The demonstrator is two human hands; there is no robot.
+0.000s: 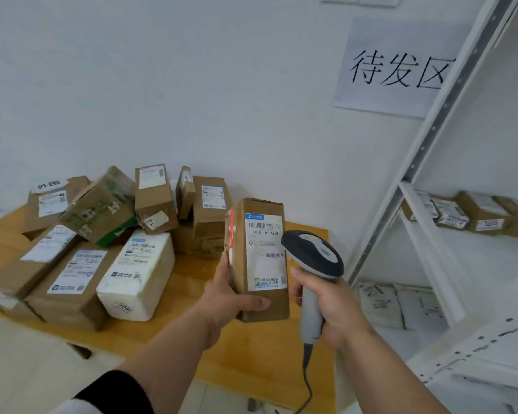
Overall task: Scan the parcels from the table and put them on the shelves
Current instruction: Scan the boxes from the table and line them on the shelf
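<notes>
Parcels of brown cardboard [102, 216] lie heaped on the yellow wooden table [198, 276] against the white wall, most with white shipping labels facing up, and among them a white foam box [138, 273] rests at the front of the pile. You hold one tall brown cardboard parcel [259, 261] upright above the table's right end, apart from the heap. Your left hand [231, 297] grips it low down, the thumb pressed across the front face beneath the label and the fingers wrapped round the left side. Its white shipping label [265, 252], printed with barcodes, faces you.

Your right hand [329, 312] is closed round the pale grey handle of a handheld barcode scanner [314, 264]. The scanner's dark head sits just beside the parcel's right edge, level with the lower barcode; whether it touches the box you cannot tell. A dark cable [307, 380] hangs from the base of the handle.

At your right stands a white metal shelving unit [431, 150]. More brown cardboard boxes [473, 216] sit in a row on its middle shelf, and white soft mailer bags [401, 306] lie on the shelf below. A white paper sign [392, 70] with three large black characters is fixed to the wall behind the shelf post.
</notes>
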